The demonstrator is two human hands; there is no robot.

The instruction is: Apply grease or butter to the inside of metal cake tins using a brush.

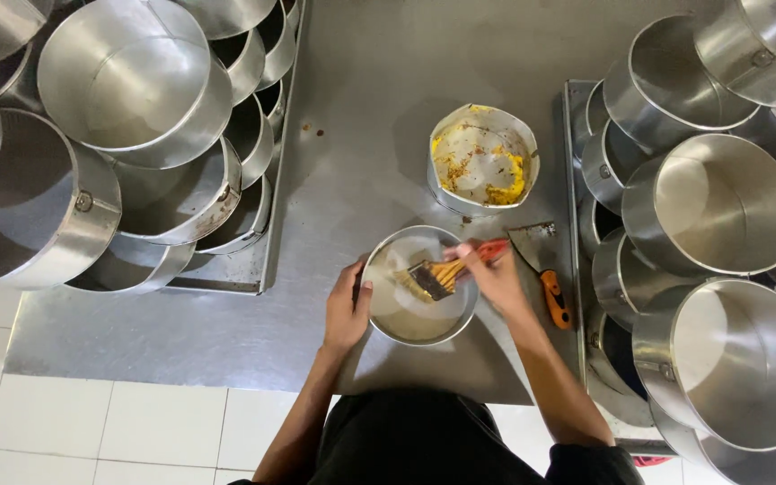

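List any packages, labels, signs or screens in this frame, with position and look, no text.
None in view: no package, label, sign or screen.
What is there: bare round metal tins stacked left and right on a steel table.
Left hand steadies a round tin; right hand holds a brush in it.
A paper-lined tin with yellow residue stands behind; an orange-handled scraper lies right of the hands.

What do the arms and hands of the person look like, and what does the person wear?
Both forearms are bare, and the left hand and right hand have no gloves, rings or watch visible. The person wears a dark, probably black garment; its sleeves end above the elbows.
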